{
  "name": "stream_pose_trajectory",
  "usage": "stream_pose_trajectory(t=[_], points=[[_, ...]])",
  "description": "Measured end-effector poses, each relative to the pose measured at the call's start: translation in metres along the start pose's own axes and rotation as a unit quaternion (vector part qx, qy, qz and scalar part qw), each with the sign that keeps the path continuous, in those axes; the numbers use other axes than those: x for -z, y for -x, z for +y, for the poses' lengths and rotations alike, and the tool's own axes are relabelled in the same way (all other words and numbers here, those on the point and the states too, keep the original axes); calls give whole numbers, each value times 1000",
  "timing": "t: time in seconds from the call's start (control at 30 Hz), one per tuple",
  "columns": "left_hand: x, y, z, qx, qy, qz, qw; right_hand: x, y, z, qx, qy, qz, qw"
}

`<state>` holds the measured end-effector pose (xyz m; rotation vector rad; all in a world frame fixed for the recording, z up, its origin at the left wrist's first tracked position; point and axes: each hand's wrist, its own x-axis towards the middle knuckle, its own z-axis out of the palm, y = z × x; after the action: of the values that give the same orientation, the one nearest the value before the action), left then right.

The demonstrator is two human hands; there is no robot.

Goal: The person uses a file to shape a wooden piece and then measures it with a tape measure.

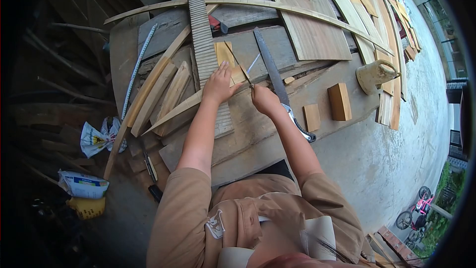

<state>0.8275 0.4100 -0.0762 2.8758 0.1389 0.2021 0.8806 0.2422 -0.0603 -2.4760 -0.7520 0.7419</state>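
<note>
In the middle of the frame, the left hand (218, 84) lies flat with fingers spread, pressing on the lower edge of a small yellow board (225, 55) beside a ridged plank (204, 44). The right hand (264, 99) is closed around a thin stick (239, 67), whose far end slants up across the small yellow board. A handsaw (270, 67) lies just right of it, its blade passing under the right hand. Two wood blocks (339, 100) sit at centre right of the workbench (258, 134), with a jug (374, 75) beyond them.
</note>
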Motion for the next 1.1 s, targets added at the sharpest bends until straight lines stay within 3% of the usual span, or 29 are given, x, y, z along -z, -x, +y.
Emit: stream_pose_trajectory(t=[0.17,0.4,0.7,0.83,0.97,1.1], points=[[-2,1,0,8,3,-3,1000,-6,3,2,4,12,26,1000],[-1,-2,-2,0,5,-1,1000,11,110,32,-47,22,-52,997],[-5,-1,-2,-3,4,13,1000,-7,-16,-3,11,15,29,999],[-5,0,-2,-3,7,15,1000,-11,23,12,5,16,36,999],[-5,1,-2,-1,4,12,1000,1,106,33,-44,30,-30,998],[-5,1,-4,-10,-2,14,1000,8,102,27,-39,23,-38,998]])
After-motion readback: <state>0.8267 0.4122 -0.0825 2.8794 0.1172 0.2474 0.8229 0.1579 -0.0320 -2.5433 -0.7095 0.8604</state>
